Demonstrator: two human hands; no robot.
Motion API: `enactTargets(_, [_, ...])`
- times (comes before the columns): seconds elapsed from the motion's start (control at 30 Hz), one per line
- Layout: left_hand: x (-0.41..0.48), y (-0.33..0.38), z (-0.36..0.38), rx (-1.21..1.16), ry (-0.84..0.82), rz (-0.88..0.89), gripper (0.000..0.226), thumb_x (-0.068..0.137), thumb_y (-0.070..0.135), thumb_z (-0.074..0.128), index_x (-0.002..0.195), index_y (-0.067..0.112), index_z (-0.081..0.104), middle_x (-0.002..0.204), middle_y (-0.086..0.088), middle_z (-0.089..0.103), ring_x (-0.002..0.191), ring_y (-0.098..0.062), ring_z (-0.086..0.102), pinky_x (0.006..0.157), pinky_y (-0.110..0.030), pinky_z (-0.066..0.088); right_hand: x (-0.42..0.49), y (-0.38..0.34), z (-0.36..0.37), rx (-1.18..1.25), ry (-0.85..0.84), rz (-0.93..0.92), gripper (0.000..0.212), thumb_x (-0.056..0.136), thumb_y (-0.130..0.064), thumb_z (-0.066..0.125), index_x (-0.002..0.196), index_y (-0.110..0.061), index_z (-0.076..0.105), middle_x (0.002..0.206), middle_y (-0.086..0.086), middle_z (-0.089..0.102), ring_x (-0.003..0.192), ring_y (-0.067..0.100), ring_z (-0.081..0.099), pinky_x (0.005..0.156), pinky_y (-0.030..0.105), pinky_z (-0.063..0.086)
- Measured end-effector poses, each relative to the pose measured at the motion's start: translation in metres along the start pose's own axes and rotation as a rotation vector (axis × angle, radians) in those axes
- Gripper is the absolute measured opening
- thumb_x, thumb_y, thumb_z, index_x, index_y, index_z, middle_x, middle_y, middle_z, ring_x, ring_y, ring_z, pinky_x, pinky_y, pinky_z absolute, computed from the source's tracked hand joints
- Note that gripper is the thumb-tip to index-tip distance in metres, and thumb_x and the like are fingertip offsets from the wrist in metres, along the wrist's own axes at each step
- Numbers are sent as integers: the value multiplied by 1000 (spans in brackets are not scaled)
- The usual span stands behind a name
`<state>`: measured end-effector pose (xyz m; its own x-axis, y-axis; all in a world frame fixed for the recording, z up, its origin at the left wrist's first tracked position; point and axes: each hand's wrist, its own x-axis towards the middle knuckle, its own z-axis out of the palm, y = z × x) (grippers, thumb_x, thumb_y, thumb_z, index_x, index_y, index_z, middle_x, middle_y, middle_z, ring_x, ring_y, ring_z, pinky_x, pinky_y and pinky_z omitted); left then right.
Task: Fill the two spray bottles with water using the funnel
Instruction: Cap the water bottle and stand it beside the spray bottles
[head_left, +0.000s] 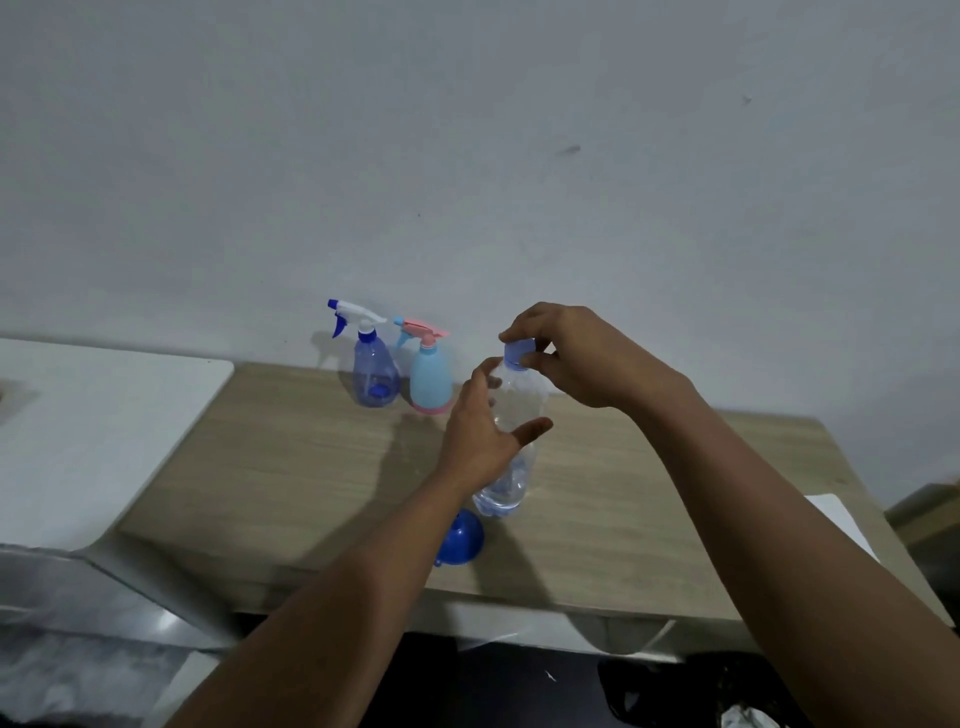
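Observation:
A clear plastic water bottle (511, 405) stands on the wooden table (291, 467). My left hand (480, 436) grips its body. My right hand (571, 353) pinches its blue cap (518, 356) at the top. A blue funnel (460, 538) lies on the table just in front of the bottle, partly hidden by my left forearm. Two spray bottles stand upright by the wall: a clear blue one with a white and blue trigger (373, 371), and to its right a light blue one with a pink trigger (430, 376). Both have their spray heads on.
A white appliance or counter (93, 415) adjoins the table on the left. A white sheet (836, 519) lies at the table's right edge. The grey wall runs right behind the spray bottles. The floor below the table's front edge is dark.

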<state>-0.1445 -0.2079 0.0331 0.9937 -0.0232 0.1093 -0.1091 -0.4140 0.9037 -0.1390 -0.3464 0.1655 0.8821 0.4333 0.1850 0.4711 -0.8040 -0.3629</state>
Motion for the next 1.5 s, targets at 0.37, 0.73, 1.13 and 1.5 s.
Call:
enactTargets(0.37, [3,-4,0,18,10,0,96,66,52,83,143,36,28,135,9,49,115,-9,51,89,-25,48,6,2,21,167,187,237,39,77,-44,81,97,-11,70,88,-1,68,79,12,62,64,16,44])
enactTargets(0.73, [0,-4,-2,-16,-13,8,95,67,49,84,143,35,28,138,7,49,118,-10,50,92,-24,45,0,-3,21,182,140,106,35,89,-25,73,124,-18,69,120,-2,70,97,7,62,89,22,50])
enactTargets(1.13, [0,0,-1,-38,-4,3,88,71,43,83,141,33,31,133,8,50,116,-10,50,96,-28,48,-12,0,52,377,298,149,39,94,-25,67,132,-24,62,128,-9,65,110,4,61,87,20,52])
enactTargets(1.5, [3,-6,-1,-20,-17,0,88,69,44,84,139,33,33,124,11,52,109,-8,52,89,-24,46,-10,-8,58,508,337,302,44,91,-28,71,133,-19,62,122,-7,67,104,8,64,94,24,53])
